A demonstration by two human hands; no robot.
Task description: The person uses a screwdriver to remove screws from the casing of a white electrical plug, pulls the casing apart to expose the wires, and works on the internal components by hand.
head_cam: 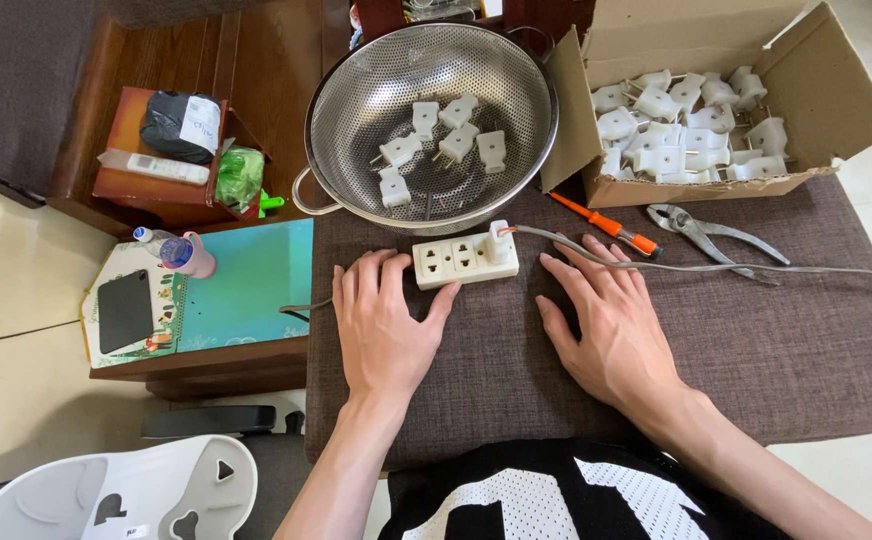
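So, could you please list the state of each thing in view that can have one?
Left hand: flat, open, fingertips touching the power strip.
Right hand: flat, open, holding nothing.
Power strip: one white plug inserted at its right end.
Colander: upright, holding several white plugs.
Cardboard box: open, holding many plugs.
Pliers: lying closed.
Screwdriver: lying untouched.
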